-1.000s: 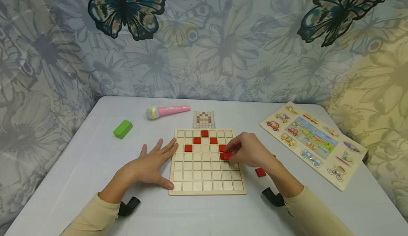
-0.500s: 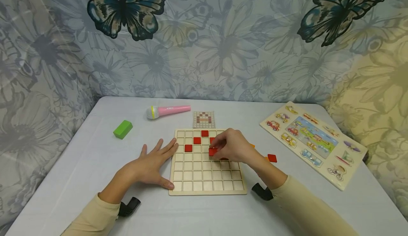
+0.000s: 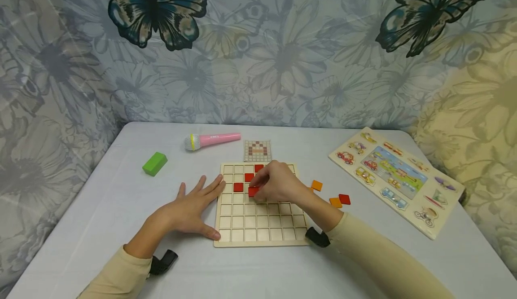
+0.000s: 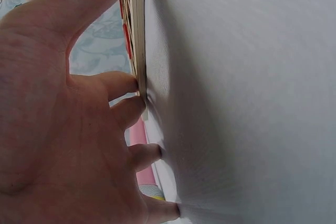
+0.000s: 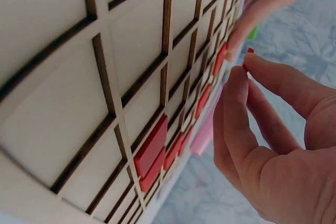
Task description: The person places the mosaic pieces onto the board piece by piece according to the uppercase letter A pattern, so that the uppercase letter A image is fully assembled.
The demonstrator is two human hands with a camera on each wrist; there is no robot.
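A wooden grid board (image 3: 262, 222) lies in the middle of the table, with red square tiles (image 3: 238, 187) in some of its upper cells. My left hand (image 3: 191, 208) is spread along the board's left edge, thumb and fingertips against it. Over the board, my right hand (image 3: 278, 183) pinches a red tile (image 3: 253, 191) between thumb and fingers. Only a small red corner of that tile (image 5: 251, 51) shows in the right wrist view, above the board surface. Two neighbouring red tiles (image 5: 151, 148) sit in the board there. My right hand hides part of the upper right cells in the head view.
Behind the board lies a small pattern card (image 3: 257, 151). A pink toy microphone (image 3: 214, 141) and a green block (image 3: 155, 164) are at the back left. Loose orange tiles (image 3: 317, 185) and a red tile (image 3: 344, 199) lie right of the board, near a picture puzzle board (image 3: 396, 182).
My right hand has moved left across the board with the red tile in its fingers. Orange tiles to the board's right have come into view. My left hand has stayed in place.
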